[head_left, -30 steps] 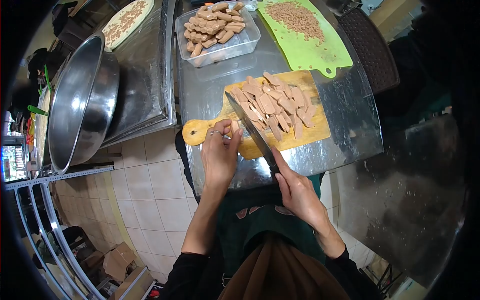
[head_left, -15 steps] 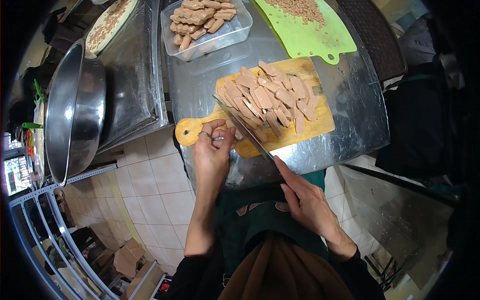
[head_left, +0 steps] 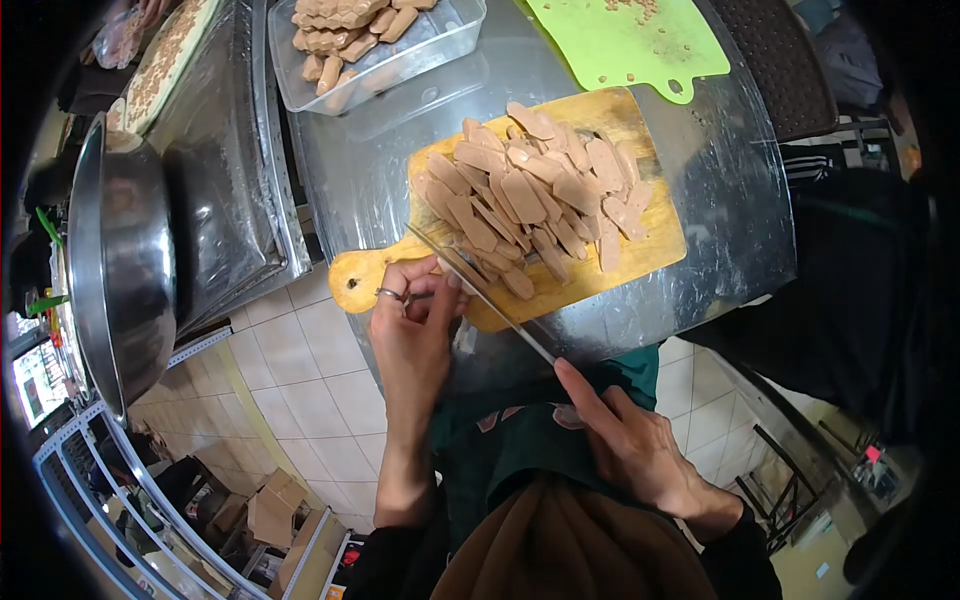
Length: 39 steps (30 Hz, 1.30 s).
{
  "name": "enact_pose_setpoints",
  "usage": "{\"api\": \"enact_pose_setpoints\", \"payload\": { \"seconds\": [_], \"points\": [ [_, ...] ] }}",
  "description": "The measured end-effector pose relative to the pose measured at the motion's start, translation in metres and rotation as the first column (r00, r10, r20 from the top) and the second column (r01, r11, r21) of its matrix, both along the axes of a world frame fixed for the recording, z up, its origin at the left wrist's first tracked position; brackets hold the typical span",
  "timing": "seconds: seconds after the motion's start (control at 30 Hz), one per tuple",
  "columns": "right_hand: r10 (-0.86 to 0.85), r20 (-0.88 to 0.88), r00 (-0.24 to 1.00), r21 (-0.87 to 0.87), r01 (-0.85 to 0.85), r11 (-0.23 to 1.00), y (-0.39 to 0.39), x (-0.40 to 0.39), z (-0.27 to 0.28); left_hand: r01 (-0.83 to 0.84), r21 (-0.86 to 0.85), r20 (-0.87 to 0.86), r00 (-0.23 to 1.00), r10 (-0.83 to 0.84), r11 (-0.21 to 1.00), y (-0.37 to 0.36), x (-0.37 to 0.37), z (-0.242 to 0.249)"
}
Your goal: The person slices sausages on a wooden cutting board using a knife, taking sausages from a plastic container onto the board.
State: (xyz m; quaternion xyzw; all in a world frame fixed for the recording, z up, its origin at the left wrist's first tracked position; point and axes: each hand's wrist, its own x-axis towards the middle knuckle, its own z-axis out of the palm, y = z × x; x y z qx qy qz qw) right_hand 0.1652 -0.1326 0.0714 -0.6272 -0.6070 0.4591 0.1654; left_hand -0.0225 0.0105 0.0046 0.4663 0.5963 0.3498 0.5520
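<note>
My right hand (head_left: pixel 640 445) is closed around the handle of a long knife (head_left: pixel 500 310), its blade slanting up and left over the lower left part of a wooden cutting board (head_left: pixel 650 250). My left hand (head_left: pixel 420 300) is beside the blade near the board's handle, fingers curled and pinched at a small pale piece, partly hidden. A heap of flat brown slices (head_left: pixel 530 195) covers the middle of the board. The board lies on a metal table (head_left: pixel 350 190).
A clear plastic container (head_left: pixel 430 58) of brown ridged pieces stands behind the board. To its right lies a green cutting mat (head_left: pixel 640 45) with small bits. A large steel bowl (head_left: pixel 125 260) is at the left. A person's hand (head_left: pixel 152 10) shows at the top left.
The view has shifted. The knife has moved lower and left relative to the slices, closer to the board's handle, and my left hand's fingers have moved along with it.
</note>
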Motion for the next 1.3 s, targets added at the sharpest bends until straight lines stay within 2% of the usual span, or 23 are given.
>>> {"api": "enact_pose_setpoints", "payload": {
  "seconds": [0.2, 0.4, 0.5, 0.6, 0.8, 1.0, 1.1, 1.3],
  "points": [
    [0.047, -0.018, 0.999, -0.117, -0.049, 0.992, 0.006, 0.006, 0.003, 0.014, -0.031, 0.026, 1.000, -0.013, 0.999, 0.001, -0.003, -0.001],
    [-0.011, -0.077, 0.997, -0.119, 0.002, 0.993, 0.012, 0.004, -0.002, 0.004, -0.061, 0.000, 1.000, -0.004, 0.998, 0.003, 0.001, 0.005],
    [0.060, -0.043, 0.997, -0.153, -0.066, 0.986, 0.033, -0.002, -0.009, -0.011, -0.078, 0.030, 0.999, 0.014, 0.997, 0.003, 0.000, 0.004],
    [0.073, -0.013, 0.997, -0.090, -0.074, 0.993, 0.051, -0.010, -0.020, 0.005, -0.099, -0.023, 1.000, -0.007, 0.995, 0.004, -0.001, 0.005],
    [0.071, -0.018, 0.997, -0.155, -0.073, 0.985, 0.039, -0.006, -0.017, -0.035, -0.078, -0.023, 0.999, 0.033, 0.996, 0.002, 0.002, 0.002],
    [0.026, -0.067, 0.997, -0.127, -0.034, 0.991, 0.054, -0.009, -0.029, 0.016, -0.082, -0.072, 0.997, -0.022, 0.997, 0.003, 0.000, 0.001],
    [0.026, -0.040, 0.999, -0.059, -0.029, 0.998, 0.059, -0.015, -0.039, 0.002, -0.075, -0.014, 1.000, -0.003, 0.997, 0.003, -0.001, -0.003],
    [-0.008, 0.036, 0.999, -0.029, 0.009, 1.000, 0.018, 0.000, -0.024, 0.017, -0.054, -0.051, 0.999, -0.019, 0.998, 0.003, -0.001, -0.002]
  ]
}}
